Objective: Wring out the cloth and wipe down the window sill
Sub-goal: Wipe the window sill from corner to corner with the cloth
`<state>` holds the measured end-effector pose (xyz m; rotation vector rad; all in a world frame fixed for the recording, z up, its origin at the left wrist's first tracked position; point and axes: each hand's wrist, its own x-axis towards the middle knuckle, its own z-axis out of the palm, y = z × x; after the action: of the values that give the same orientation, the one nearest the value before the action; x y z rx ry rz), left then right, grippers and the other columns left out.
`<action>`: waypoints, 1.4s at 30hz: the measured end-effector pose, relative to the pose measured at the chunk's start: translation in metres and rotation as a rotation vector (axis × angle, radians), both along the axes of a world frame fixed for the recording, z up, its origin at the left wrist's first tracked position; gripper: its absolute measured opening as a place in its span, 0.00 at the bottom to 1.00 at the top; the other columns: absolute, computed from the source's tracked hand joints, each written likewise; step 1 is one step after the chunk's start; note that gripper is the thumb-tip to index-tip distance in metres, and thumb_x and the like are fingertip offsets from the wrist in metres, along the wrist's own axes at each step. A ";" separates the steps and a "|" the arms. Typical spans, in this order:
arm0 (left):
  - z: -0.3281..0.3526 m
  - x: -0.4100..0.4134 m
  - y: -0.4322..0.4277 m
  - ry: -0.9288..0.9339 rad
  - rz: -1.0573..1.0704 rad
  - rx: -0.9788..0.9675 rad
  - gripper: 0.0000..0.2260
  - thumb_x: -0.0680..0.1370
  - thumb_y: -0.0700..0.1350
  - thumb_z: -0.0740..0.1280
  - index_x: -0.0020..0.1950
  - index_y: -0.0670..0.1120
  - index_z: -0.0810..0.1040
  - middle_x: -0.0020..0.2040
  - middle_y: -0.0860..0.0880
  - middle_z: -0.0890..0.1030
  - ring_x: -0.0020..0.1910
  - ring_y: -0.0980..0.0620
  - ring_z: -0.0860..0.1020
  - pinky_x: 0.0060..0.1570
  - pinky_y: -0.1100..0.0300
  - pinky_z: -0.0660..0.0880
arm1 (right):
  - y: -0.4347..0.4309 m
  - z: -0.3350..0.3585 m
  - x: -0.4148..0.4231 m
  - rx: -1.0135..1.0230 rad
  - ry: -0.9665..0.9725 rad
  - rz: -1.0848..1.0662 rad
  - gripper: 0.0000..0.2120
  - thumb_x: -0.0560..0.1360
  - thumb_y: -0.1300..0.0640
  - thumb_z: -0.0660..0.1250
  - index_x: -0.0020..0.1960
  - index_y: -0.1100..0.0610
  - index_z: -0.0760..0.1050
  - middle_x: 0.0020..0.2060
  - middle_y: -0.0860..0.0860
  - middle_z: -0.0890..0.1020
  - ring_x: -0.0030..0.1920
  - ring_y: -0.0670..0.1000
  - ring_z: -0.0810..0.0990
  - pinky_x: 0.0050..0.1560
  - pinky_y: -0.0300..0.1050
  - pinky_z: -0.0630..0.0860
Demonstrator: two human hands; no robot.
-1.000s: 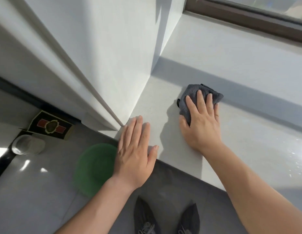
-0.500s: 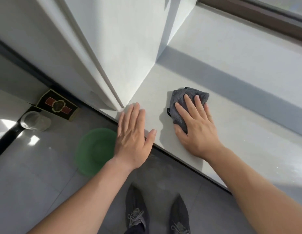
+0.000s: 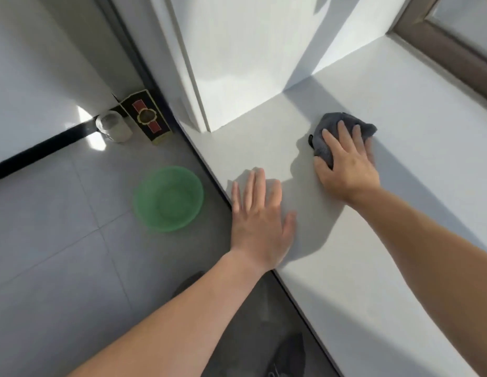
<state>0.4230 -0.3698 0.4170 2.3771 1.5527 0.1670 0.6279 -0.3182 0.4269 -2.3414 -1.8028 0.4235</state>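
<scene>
We are pressing a crumpled dark grey cloth flat against the white window sill with our right hand, palm down and fingers spread over the top of it, so that only its far edge and its left side are showing past our knuckles. The cloth is lying on the sill's middle band, just right of the corner where the white wall return is meeting the sill, and a strip of shadow is running across the surface beside it. Our left hand is resting flat on the sill's near edge, empty, fingers together and pointing away from us, thumb out to the right, its heel hanging partly over the edge. It is lying well apart from the cloth.

Beyond the cloth, at the upper right, the brown window frame is bordering the sill. Below the sill's edge we are looking down at a grey tiled floor, where a green plastic basin is sitting near the sill. Farther off, by the wall, a small clear jar is standing just beside a dark box with a red and gold label. At the bottom, a dark shoe is showing partly under our left forearm.
</scene>
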 end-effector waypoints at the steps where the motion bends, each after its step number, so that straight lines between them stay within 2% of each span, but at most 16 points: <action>1: 0.001 0.006 -0.009 0.023 0.017 0.008 0.30 0.80 0.58 0.49 0.79 0.44 0.56 0.81 0.38 0.47 0.81 0.43 0.41 0.76 0.41 0.36 | 0.003 0.002 -0.003 -0.002 0.000 0.131 0.29 0.80 0.44 0.57 0.80 0.46 0.56 0.81 0.49 0.50 0.81 0.54 0.42 0.79 0.53 0.38; 3: 0.003 0.013 -0.020 0.027 0.056 0.004 0.32 0.79 0.59 0.46 0.79 0.44 0.57 0.81 0.39 0.49 0.81 0.43 0.43 0.76 0.41 0.38 | 0.009 0.007 0.002 -0.028 -0.007 0.379 0.29 0.81 0.44 0.58 0.80 0.44 0.55 0.81 0.46 0.50 0.81 0.52 0.42 0.79 0.50 0.38; 5: 0.008 0.017 -0.022 0.022 0.097 -0.052 0.33 0.78 0.59 0.44 0.80 0.45 0.55 0.82 0.40 0.46 0.81 0.44 0.41 0.76 0.42 0.35 | 0.021 0.011 0.020 -0.039 -0.001 0.436 0.29 0.81 0.46 0.60 0.80 0.44 0.55 0.81 0.45 0.50 0.81 0.50 0.43 0.79 0.48 0.39; 9: 0.016 0.027 -0.025 0.184 0.128 -0.123 0.32 0.82 0.60 0.42 0.81 0.46 0.40 0.80 0.40 0.33 0.77 0.43 0.29 0.74 0.39 0.32 | 0.038 0.015 0.047 -0.039 -0.011 0.169 0.29 0.80 0.45 0.56 0.79 0.48 0.58 0.81 0.52 0.52 0.81 0.56 0.46 0.79 0.50 0.41; 13: 0.014 0.038 -0.037 0.143 0.139 -0.110 0.31 0.82 0.60 0.44 0.81 0.46 0.43 0.80 0.38 0.36 0.78 0.41 0.31 0.74 0.37 0.35 | 0.053 0.017 0.018 -0.043 -0.043 0.074 0.29 0.80 0.44 0.54 0.80 0.48 0.56 0.81 0.51 0.50 0.81 0.56 0.44 0.79 0.54 0.41; 15: 0.010 0.040 -0.050 0.061 0.134 -0.026 0.30 0.82 0.58 0.49 0.81 0.45 0.52 0.81 0.36 0.45 0.80 0.40 0.38 0.75 0.37 0.40 | 0.064 0.017 -0.019 -0.037 -0.038 0.232 0.29 0.80 0.44 0.55 0.80 0.47 0.56 0.81 0.51 0.50 0.81 0.56 0.43 0.79 0.54 0.41; 18: 0.007 0.038 -0.055 -0.065 0.151 0.066 0.28 0.81 0.56 0.53 0.78 0.43 0.63 0.80 0.36 0.56 0.81 0.41 0.48 0.76 0.38 0.46 | 0.076 0.017 -0.081 -0.005 -0.018 0.640 0.31 0.78 0.42 0.56 0.80 0.46 0.56 0.81 0.51 0.51 0.81 0.57 0.44 0.79 0.55 0.42; 20: 0.008 0.037 -0.052 -0.061 0.162 0.083 0.28 0.80 0.57 0.54 0.77 0.44 0.65 0.80 0.37 0.57 0.81 0.42 0.48 0.76 0.39 0.45 | 0.081 0.017 -0.100 -0.008 -0.009 0.817 0.31 0.78 0.42 0.56 0.80 0.46 0.57 0.81 0.51 0.51 0.81 0.57 0.44 0.79 0.56 0.42; 23: 0.015 0.041 -0.047 -0.048 0.192 0.075 0.28 0.80 0.58 0.54 0.77 0.45 0.65 0.80 0.39 0.57 0.81 0.43 0.49 0.76 0.39 0.44 | 0.090 0.021 -0.083 0.000 -0.006 0.932 0.33 0.75 0.42 0.55 0.79 0.49 0.59 0.81 0.51 0.54 0.81 0.56 0.46 0.79 0.53 0.43; 25: 0.017 0.046 -0.050 -0.052 0.218 0.067 0.28 0.80 0.58 0.53 0.77 0.45 0.64 0.80 0.39 0.57 0.81 0.42 0.49 0.76 0.40 0.43 | 0.097 0.022 -0.056 0.006 0.027 0.881 0.33 0.74 0.43 0.55 0.78 0.49 0.61 0.80 0.51 0.55 0.81 0.56 0.47 0.79 0.51 0.42; 27: 0.021 0.049 -0.056 -0.060 0.237 0.071 0.28 0.80 0.57 0.54 0.77 0.45 0.64 0.80 0.39 0.57 0.81 0.41 0.50 0.76 0.39 0.45 | 0.104 0.027 -0.029 -0.001 0.064 0.719 0.34 0.73 0.44 0.55 0.78 0.49 0.61 0.81 0.52 0.55 0.81 0.57 0.48 0.79 0.50 0.42; 30: 0.025 0.054 -0.072 -0.049 0.230 0.084 0.28 0.81 0.57 0.55 0.77 0.44 0.64 0.80 0.39 0.58 0.80 0.41 0.50 0.77 0.40 0.47 | 0.107 0.035 -0.020 -0.039 0.030 0.538 0.36 0.71 0.42 0.53 0.79 0.47 0.59 0.81 0.53 0.53 0.80 0.59 0.46 0.79 0.55 0.42; 33: 0.028 0.057 -0.082 -0.040 0.241 0.071 0.29 0.81 0.57 0.55 0.78 0.43 0.63 0.80 0.38 0.57 0.81 0.41 0.50 0.77 0.41 0.47 | 0.092 0.035 -0.064 -0.028 -0.007 0.812 0.37 0.72 0.37 0.51 0.79 0.47 0.58 0.81 0.54 0.53 0.80 0.62 0.46 0.78 0.57 0.43; 36: 0.031 0.058 -0.086 -0.044 0.255 0.095 0.29 0.80 0.56 0.57 0.77 0.42 0.65 0.80 0.38 0.59 0.80 0.41 0.51 0.77 0.40 0.49 | 0.068 0.035 -0.086 -0.034 0.019 1.079 0.34 0.75 0.40 0.52 0.80 0.47 0.57 0.81 0.51 0.51 0.81 0.57 0.44 0.79 0.55 0.40; 39: 0.029 0.059 -0.086 -0.058 0.253 0.100 0.28 0.80 0.56 0.57 0.77 0.42 0.65 0.79 0.38 0.59 0.80 0.40 0.53 0.76 0.40 0.49 | 0.067 0.033 -0.045 -0.033 0.047 1.033 0.38 0.71 0.36 0.49 0.79 0.47 0.58 0.81 0.49 0.52 0.81 0.54 0.44 0.79 0.53 0.40; 42: 0.027 0.061 -0.088 -0.104 0.243 0.119 0.27 0.80 0.55 0.58 0.75 0.42 0.68 0.79 0.37 0.61 0.80 0.39 0.55 0.76 0.38 0.51 | 0.067 0.033 0.011 0.004 0.093 0.797 0.39 0.69 0.35 0.50 0.78 0.47 0.60 0.81 0.51 0.55 0.81 0.57 0.47 0.79 0.51 0.41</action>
<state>0.4841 -0.4579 0.4435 2.2177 1.8217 0.4395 0.6390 -0.2509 0.4594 -1.4645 -2.6088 0.5947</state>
